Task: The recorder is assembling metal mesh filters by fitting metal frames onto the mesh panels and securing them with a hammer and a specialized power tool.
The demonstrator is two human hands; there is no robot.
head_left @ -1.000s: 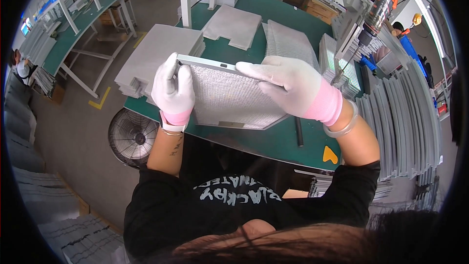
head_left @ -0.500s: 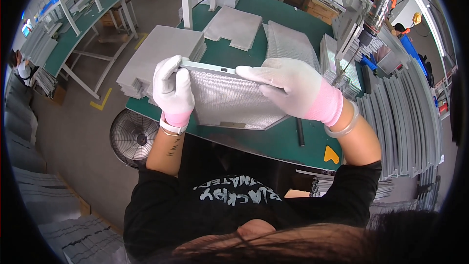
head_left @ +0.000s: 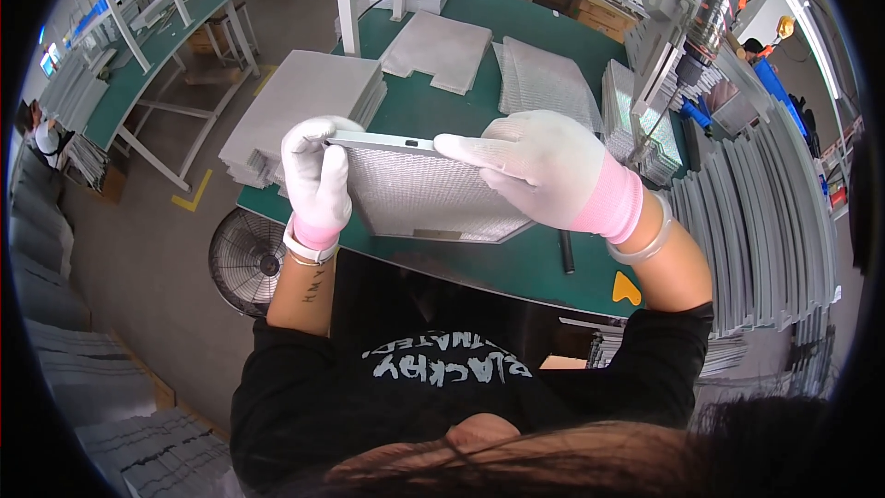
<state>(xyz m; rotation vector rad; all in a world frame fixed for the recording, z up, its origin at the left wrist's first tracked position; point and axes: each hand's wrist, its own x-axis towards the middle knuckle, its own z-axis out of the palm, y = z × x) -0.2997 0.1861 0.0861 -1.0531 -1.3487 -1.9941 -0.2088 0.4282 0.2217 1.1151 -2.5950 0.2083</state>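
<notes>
A framed metal mesh filter panel (head_left: 429,192) is tilted up over the green table, its silver frame edge with a small slot facing me. My left hand (head_left: 316,175), in a white glove with a pink cuff, is closed round the panel's left upper corner. My right hand (head_left: 544,166), gloved alike, grips the right end of the same edge. Its fingers lie along the frame and over the mesh. The panel's far right corner is hidden behind my right hand.
Stacked grey sheets (head_left: 300,106) stand at the table's left, loose mesh sheets (head_left: 548,83) farther back. A black rod (head_left: 566,252) and yellow heart-shaped piece (head_left: 626,289) lie near the front edge. An orange power driver (head_left: 724,0) hangs at right, above frame strips (head_left: 737,221). A floor fan (head_left: 247,263) stands left.
Both hands have shifted slightly left with the panel, and its upper edge has come a little lower and more level. The grip of both hands stays.
</notes>
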